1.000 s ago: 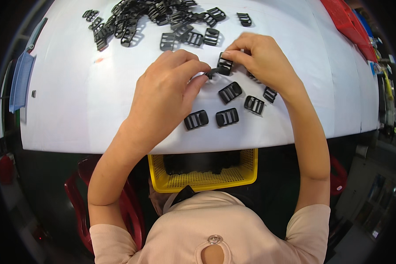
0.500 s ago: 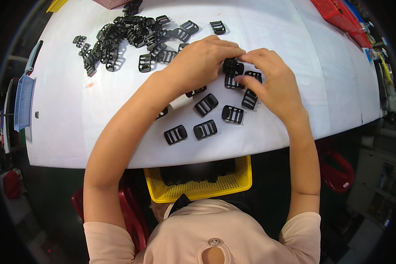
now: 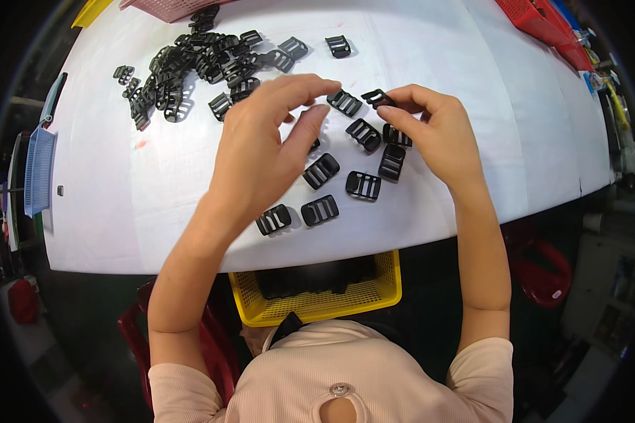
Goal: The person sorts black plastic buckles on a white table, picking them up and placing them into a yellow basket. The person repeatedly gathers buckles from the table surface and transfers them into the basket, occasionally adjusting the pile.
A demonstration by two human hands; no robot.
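My right hand pinches a black plastic strap buckle between thumb and fingertips, tilted just above the table. Left of it, my left hand is open, thumb and fingers apart with nothing between them. By its fingertips another black buckle lies on the white cloth. Several more slotted buckles lie loose below and between the hands, such as one buckle near the middle and another buckle closer to the front edge. The left hand and wrist partly cover some of the buckles.
A heap of black buckles spreads over the far left of the white table. A yellow basket holding dark pieces stands below the front edge. Around the sides are a blue basket, a pink basket and a red basket.
My left hand has let go and drawn left and nearer, its fingers parting. My hands were together over a buckle; now the right alone holds one. The view has shifted slightly.
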